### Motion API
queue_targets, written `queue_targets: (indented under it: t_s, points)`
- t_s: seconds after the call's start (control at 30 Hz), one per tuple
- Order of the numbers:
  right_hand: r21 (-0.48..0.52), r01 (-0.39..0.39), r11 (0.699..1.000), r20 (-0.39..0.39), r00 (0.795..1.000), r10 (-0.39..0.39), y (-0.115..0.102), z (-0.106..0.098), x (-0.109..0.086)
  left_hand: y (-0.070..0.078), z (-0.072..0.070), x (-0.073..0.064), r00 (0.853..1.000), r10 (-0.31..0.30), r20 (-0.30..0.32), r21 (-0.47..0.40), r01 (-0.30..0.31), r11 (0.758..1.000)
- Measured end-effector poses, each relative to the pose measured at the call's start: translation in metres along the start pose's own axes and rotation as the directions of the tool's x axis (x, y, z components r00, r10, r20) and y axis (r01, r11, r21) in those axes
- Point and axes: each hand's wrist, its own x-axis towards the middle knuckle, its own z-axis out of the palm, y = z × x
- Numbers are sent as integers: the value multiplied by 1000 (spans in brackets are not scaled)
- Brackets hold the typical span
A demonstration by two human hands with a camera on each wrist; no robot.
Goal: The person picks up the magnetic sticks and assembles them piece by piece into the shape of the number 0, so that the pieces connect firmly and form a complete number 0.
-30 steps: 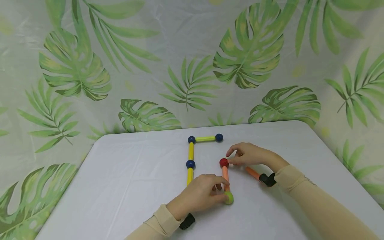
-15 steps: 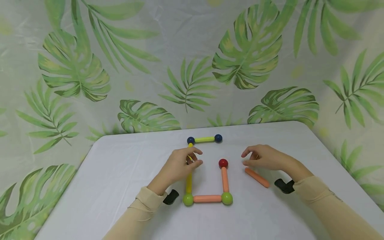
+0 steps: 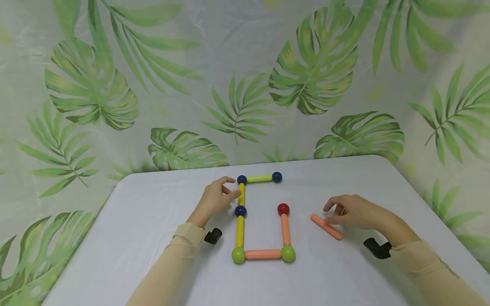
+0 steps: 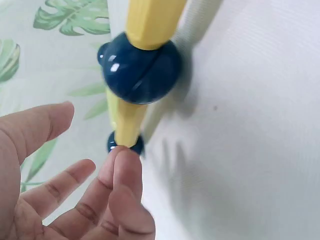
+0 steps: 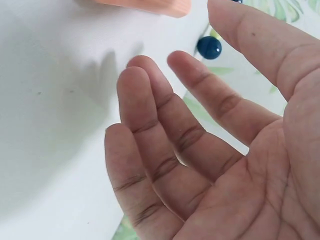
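My left hand (image 3: 214,197) hovers at the left of the upper yellow rod (image 3: 242,193), its thumb overlapping the rod in the head view. Its fingers are spread and nothing is between them. That rod joins a blue ball (image 3: 240,211) and a farther blue ball (image 3: 242,180). My right hand (image 3: 356,212) is over the right side of the table, fingers loosely bent and holding nothing. Its thumb tip overlaps a loose orange rod (image 3: 327,227) in the head view; in the right wrist view the orange rod (image 5: 150,6) shows beyond the fingertips.
A lower yellow rod (image 3: 239,231), two green balls (image 3: 238,255), a near orange rod (image 3: 263,254), an upright-lying orange rod (image 3: 286,229) and a red ball (image 3: 283,209) continue the linked shape. A lime rod (image 3: 259,179) ends in a blue ball (image 3: 277,177) near the table's back edge.
My left hand has left the near right green ball and moved up and left to the upper yellow rod. My right hand has drawn away from the red ball toward the loose orange rod.
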Motion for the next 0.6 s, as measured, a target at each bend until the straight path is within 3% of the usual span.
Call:
queue_targets:
  t_s: [0.3, 0.6]
  points:
    - [67, -17, 998, 49, 999, 13, 6, 7, -8, -7, 12, 11, 993, -79, 88, -118, 89, 989]
    - [93, -16, 996, 53, 999, 11, 12, 14, -6, -9, 17, 17, 991, -76, 109, -135, 91, 987]
